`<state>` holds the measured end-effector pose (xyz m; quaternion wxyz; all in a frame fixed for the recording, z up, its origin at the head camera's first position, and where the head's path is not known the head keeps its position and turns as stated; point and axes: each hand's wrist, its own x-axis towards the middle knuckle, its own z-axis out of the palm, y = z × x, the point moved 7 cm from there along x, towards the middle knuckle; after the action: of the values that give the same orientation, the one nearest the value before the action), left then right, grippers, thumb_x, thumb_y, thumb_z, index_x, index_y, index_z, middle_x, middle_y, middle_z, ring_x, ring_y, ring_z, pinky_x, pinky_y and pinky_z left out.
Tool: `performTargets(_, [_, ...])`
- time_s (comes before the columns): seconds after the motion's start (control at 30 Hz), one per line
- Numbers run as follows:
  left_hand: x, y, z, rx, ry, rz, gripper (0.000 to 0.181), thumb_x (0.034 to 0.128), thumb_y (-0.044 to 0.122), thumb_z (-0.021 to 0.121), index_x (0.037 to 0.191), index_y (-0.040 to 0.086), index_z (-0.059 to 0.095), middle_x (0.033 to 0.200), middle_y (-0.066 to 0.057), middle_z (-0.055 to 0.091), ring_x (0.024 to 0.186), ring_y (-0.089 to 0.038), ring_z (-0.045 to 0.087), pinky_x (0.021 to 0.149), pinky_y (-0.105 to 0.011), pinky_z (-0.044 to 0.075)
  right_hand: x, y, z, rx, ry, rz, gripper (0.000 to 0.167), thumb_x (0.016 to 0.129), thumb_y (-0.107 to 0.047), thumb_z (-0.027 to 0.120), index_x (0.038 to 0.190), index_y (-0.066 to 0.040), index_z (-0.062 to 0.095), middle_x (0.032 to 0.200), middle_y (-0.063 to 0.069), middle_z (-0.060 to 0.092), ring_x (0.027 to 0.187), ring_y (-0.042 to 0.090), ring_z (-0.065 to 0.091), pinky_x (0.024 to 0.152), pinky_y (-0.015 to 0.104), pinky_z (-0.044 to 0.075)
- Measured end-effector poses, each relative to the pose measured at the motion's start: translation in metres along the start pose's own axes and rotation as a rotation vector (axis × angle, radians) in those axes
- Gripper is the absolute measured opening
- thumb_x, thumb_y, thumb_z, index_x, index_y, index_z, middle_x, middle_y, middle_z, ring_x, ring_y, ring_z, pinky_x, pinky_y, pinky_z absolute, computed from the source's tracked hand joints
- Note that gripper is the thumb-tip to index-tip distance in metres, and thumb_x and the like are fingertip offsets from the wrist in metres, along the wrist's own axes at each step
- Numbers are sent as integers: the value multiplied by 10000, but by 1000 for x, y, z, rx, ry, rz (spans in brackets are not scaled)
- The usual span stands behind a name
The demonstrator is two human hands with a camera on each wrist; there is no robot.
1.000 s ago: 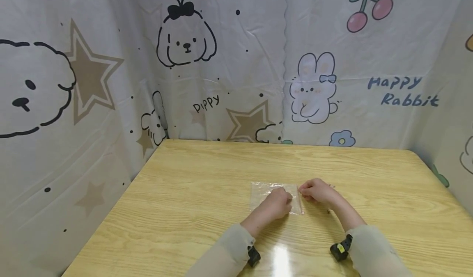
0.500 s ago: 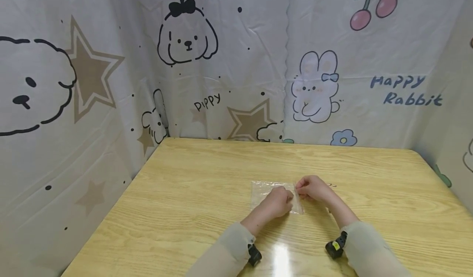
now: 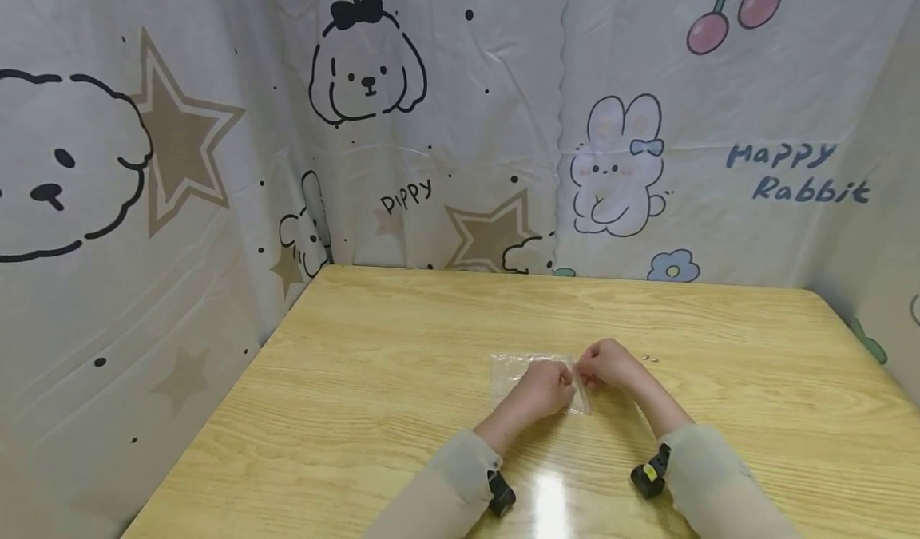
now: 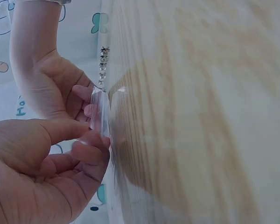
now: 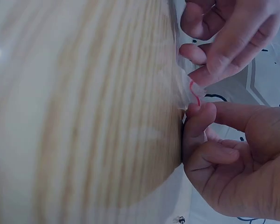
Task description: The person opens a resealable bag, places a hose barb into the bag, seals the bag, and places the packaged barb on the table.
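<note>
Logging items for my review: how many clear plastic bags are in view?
1: the clear plastic bag on the table, pinched near one edge by the left hand and right hand. Another beneath it could be hidden.

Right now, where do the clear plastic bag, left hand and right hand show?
Clear plastic bag (image 3: 506,373): head view, its uncovered left part.
Left hand (image 3: 544,388): head view, back of the hand.
Right hand (image 3: 610,362): head view, back of the hand.
</note>
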<state>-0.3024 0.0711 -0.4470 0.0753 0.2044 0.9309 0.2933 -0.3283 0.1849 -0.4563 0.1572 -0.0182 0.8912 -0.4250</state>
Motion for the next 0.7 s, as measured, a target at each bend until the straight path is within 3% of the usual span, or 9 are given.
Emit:
performTargets(0.07, [0, 0, 0, -32, 13, -23, 119, 916, 129, 646, 844, 60, 710, 825, -15, 694, 679, -74, 546, 610, -158, 420, 0, 1, 0, -4, -6, 1, 195, 937, -66, 570, 802, 38, 664, 631, -3, 607, 572, 90, 528, 533, 218, 387])
performTargets(0.17, [0, 1, 2, -100, 15, -61, 327, 929, 159, 644, 612, 117, 574, 608, 47, 539, 540, -57, 434, 515, -163, 337, -1, 0, 1, -13, -11, -9, 219, 935, -80, 575, 770, 30, 668, 592, -15, 596, 545, 87, 506, 514, 217, 369])
performTargets(0.27, [0, 1, 3, -109, 20, -85, 508, 943, 198, 634, 490, 162, 405, 492, 79, 359, 464, -54, 335, 467, -169, 262, -2, -1, 1, -24, -17, -21, 239, 933, -86, 575, 743, 25, 667, 557, -26, 577, 517, 79, 478, 495, 213, 353])
performTargets(0.47, [3, 3, 3, -10, 54, -92, 571, 944, 254, 641, 471, 176, 331, 507, 65, 316, 490, -76, 329, 458, -191, 249, -3, -2, 2, -35, -26, -55, 247, 939, -66, 561, 742, 41, 664, 557, -25, 569, 527, 84, 489, 505, 216, 366])
performTargets(0.7, [5, 1, 5, 52, 47, -164, 541, 933, 309, 639, 496, 185, 345, 593, 20, 448, 540, -116, 402, 451, -231, 304, -4, -1, 0, -5, -70, -78, 243, 931, -60, 559, 728, 9, 673, 584, -16, 607, 538, 75, 520, 507, 214, 377])
